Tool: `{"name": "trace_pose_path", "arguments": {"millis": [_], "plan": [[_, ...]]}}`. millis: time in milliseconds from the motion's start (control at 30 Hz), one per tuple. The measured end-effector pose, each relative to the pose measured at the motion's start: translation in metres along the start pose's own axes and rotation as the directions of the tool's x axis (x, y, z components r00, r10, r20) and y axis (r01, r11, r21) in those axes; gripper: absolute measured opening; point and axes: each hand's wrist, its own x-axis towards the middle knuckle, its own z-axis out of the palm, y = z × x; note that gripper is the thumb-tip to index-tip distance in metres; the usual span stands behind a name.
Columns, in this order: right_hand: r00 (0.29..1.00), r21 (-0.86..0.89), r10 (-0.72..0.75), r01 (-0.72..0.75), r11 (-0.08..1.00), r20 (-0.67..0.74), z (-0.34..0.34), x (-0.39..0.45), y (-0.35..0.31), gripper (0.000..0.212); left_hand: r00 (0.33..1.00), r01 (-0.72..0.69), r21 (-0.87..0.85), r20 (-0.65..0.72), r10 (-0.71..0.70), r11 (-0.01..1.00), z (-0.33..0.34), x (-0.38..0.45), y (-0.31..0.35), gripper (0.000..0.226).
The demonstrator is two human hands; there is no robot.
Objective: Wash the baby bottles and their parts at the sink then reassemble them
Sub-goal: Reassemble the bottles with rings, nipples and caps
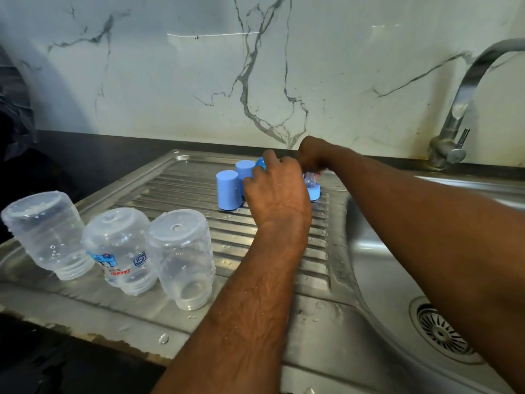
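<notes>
Nearest us, three clear baby bottle bodies stand mouth-down on the wet stainless drainboard [284, 240]: the left bottle [48, 234] tilts, the printed middle bottle [122, 251] stands just beside it, and the right bottle [181, 257] is closest to our left forearm. We see water droplets on all three and on the drainboard ribs. At lower right we note the sink basin [377, 251] with its drain strainer [443, 332].

Further back, our left hand [277, 191] reaches over the ribbed area with fingers curled around a blue part [260, 162], of which only a small edge shows; we cannot tell exactly what that part is. Two blue caps stand upright just left of this hand: the nearer cap [228, 189] and a second cap [245, 170] behind it, the two close together.

Our right hand [312, 155] is past the left one, fingers curled downward in a grip on something small and mostly hidden; we cannot tell what it holds. Just below it a clear nipple [309, 180] sits in a blue collar ring [314, 192] resting on the drainboard.

Farthest back: the dark tabletop [113, 149], the chrome faucet [466, 109] at right, and the veined marble wall [199, 66].
</notes>
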Motion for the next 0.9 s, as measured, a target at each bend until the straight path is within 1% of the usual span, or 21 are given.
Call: {"name": "trace_pose_path", "arguments": {"millis": [67,133,167,200,267,300,333,400,433,500,567,600,633,667,700,767,800,833,867,900], "plan": [[1.0,0.115,-0.003,0.005,0.993,-0.013,0.001,0.001,0.003,0.018,1.0,-0.017,0.056,-0.008,0.017,0.998,0.0,0.0,-0.001,0.032],[0.999,0.247,0.006,0.007,0.969,-0.052,0.0,-0.001,0.01,0.012,0.999,-0.023,0.067,-0.025,0.025,0.997,0.001,0.0,0.002,0.037],[0.997,0.303,0.015,0.009,0.953,-0.075,0.0,-0.002,0.014,0.016,0.999,-0.02,0.06,-0.036,0.022,0.998,0.002,0.0,0.003,0.039],[0.994,0.348,0.03,0.008,0.937,-0.101,-0.001,-0.003,0.018,0.026,0.999,-0.016,0.048,-0.051,0.018,0.999,0.003,0.0,0.003,0.04],[0.986,0.396,0.055,0.014,0.918,-0.16,-0.008,-0.015,0.028,0.042,0.998,-0.029,-0.014,-0.058,0.028,0.999,0.002,-0.001,0.005,0.033],[0.979,0.417,0.059,0.029,0.908,-0.195,-0.014,-0.025,0.034,0.042,0.998,-0.035,-0.059,-0.052,0.032,0.998,0.0,-0.003,0.007,0.03],[0.973,0.442,0.054,0.053,0.896,-0.225,-0.019,-0.035,0.038,0.038,0.998,-0.042,-0.105,-0.054,0.036,0.994,0.0,-0.003,0.007,0.027],[0.959,0.483,0.051,0.094,0.87,-0.279,-0.035,-0.065,0.052,0.02,0.998,-0.063,-0.238,-0.037,0.056,0.969,-0.006,-0.006,0.013,0.021],[0.954,0.49,0.041,0.116,0.864,-0.298,-0.041,-0.082,0.058,0.016,0.997,-0.073,-0.329,-0.028,0.067,0.942,-0.009,-0.008,0.015,0.016],[0.944,0.5,0.034,0.143,0.854,-0.328,-0.054,-0.124,0.077,0.019,0.992,-0.122,-0.471,-0.03,0.122,0.874,-0.01,-0.012,0.022,0.005],[0.947,0.538,0.07,0.116,0.835,-0.313,-0.063,-0.17,0.101,0.018,0.978,-0.199,-0.564,-0.068,0.195,0.802,-0.007,-0.022,0.032,0.006],[0.954,0.548,0.084,0.091,0.831,-0.286,-0.065,-0.189,0.11,0.017,0.979,-0.192,-0.626,-0.068,0.192,0.756,-0.003,-0.025,0.037,0.008],[0.959,0.55,0.113,0.05,0.834,-0.26,-0.065,-0.214,0.125,0.015,0.98,-0.165,-0.691,-0.036,0.194,0.703,-0.002,-0.038,0.05,0.011],[0.965,0.505,0.116,0.019,0.863,-0.234,-0.064,-0.232,0.135,0.014,0.981,-0.101,-0.749,0.035,0.19,0.655,-0.002,-0.048,0.061,0.015],[0.971,0.425,0.115,-0.015,0.905,-0.211,-0.061,-0.247,0.146,0.015,0.968,-0.003,-0.809,0.145,0.204,0.588,-0.003,-0.057,0.075,0.018],[0.978,0.21,0.1,-0.061,0.976,-0.182,-0.057,-0.268,0.168,0.016,0.887,0.244,-0.877,0.374,0.271,0.413,-0.011,-0.071,0.103,0.019],[0.98,0.144,0.109,-0.085,0.986,-0.164,-0.056,-0.276,0.179,0.016,0.846,0.326,-0.877,0.437,0.304,0.354,-0.015,-0.076,0.117,0.017],[0.982,0.133,0.12,-0.101,0.986,-0.143,-0.057,-0.278,0.186,0.017,0.833,0.353,-0.874,0.456,0.314,0.334,-0.019,-0.075,0.126,0.016],[0.982,0.159,0.142,-0.121,0.98,-0.124,-0.06,-0.278,0.193,0.018,0.843,0.33,-0.879,0.439,0.312,0.344,-0.018,-0.07,0.134,0.015],[0.981,0.198,0.158,-0.134,0.971,-0.112,-0.063,-0.279,0.201,0.02,0.855,0.31,-0.87,0.431,0.287,0.384,-0.018,-0.067,0.144,0.015]]}}
